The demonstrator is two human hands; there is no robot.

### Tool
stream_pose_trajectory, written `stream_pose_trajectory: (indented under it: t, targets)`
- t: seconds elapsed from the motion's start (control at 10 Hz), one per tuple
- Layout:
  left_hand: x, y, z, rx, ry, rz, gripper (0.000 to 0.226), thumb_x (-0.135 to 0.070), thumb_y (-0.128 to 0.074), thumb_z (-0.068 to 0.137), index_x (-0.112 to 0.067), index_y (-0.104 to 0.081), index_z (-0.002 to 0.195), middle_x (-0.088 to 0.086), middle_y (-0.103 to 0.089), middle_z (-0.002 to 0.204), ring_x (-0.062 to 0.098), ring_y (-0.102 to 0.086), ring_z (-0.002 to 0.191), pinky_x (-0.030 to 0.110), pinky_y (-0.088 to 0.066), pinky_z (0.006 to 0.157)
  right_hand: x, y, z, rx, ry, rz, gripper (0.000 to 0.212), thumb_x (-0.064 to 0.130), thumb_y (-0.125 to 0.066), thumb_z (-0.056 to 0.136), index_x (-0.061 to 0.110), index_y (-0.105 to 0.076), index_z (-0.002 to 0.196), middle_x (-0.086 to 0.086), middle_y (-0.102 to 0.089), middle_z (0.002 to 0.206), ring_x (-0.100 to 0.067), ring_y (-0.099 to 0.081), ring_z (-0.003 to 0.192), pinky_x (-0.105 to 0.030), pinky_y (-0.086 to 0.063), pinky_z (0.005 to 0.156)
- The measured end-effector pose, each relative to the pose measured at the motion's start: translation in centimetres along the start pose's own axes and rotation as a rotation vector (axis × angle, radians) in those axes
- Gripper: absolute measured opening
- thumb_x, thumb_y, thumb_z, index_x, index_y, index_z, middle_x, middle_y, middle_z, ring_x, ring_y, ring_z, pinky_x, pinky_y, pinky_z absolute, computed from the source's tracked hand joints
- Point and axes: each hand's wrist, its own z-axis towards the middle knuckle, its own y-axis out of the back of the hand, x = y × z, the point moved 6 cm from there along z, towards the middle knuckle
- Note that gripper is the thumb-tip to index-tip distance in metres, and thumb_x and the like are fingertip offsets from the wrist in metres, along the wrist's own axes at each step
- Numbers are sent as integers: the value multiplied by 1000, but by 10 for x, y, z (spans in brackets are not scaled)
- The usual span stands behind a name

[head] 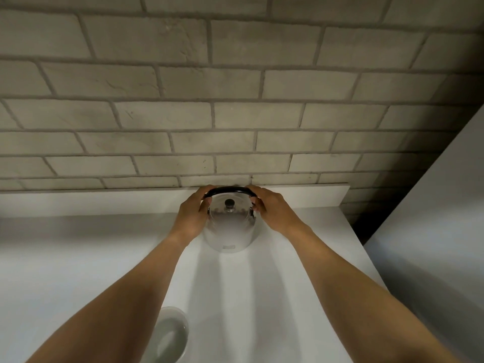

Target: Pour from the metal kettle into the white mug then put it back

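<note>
Kettle (230, 226) upright on counter (78, 258) by wall; my L hand (192, 218) & R hand (272, 209) both grip its handle (226, 190), mug (169, 336) near me.

No legible text, brand, number or sign found. The one candidate is a small pale rectangular mark low on the near wall of the metal kettle (230, 231) that I hold by its handle; it is too small and blurred to read. The white mug (171, 334) near my left forearm bears no visible marking.
</note>
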Motion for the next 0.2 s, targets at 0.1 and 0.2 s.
stream_pose_trajectory:
  t: [0.1, 0.2]
  targets:
    - [0, 0, -2, 19, -21, 0, 34, -22, -49, 110, -38, -59, 139, 4, -64, 133, 31, -63, 125, 51, -52, 107, -5, -5, -1, -1, -21, 18, 54, 2, -47, 105, 26, -51, 153, -10, -69, 128, -22, -67, 108, -31, -53, 101]
    - [-6, 2, -4, 49, -9, 86, 45, -33, -54, 108, -44, -46, 151, 2, -51, 153, 28, -55, 137, 46, -46, 114, -13, -1, -6, -54, -127, 77, 56, 14, -53, 107, 28, -42, 160, -4, -57, 151, -21, -63, 124, -26, -43, 107]
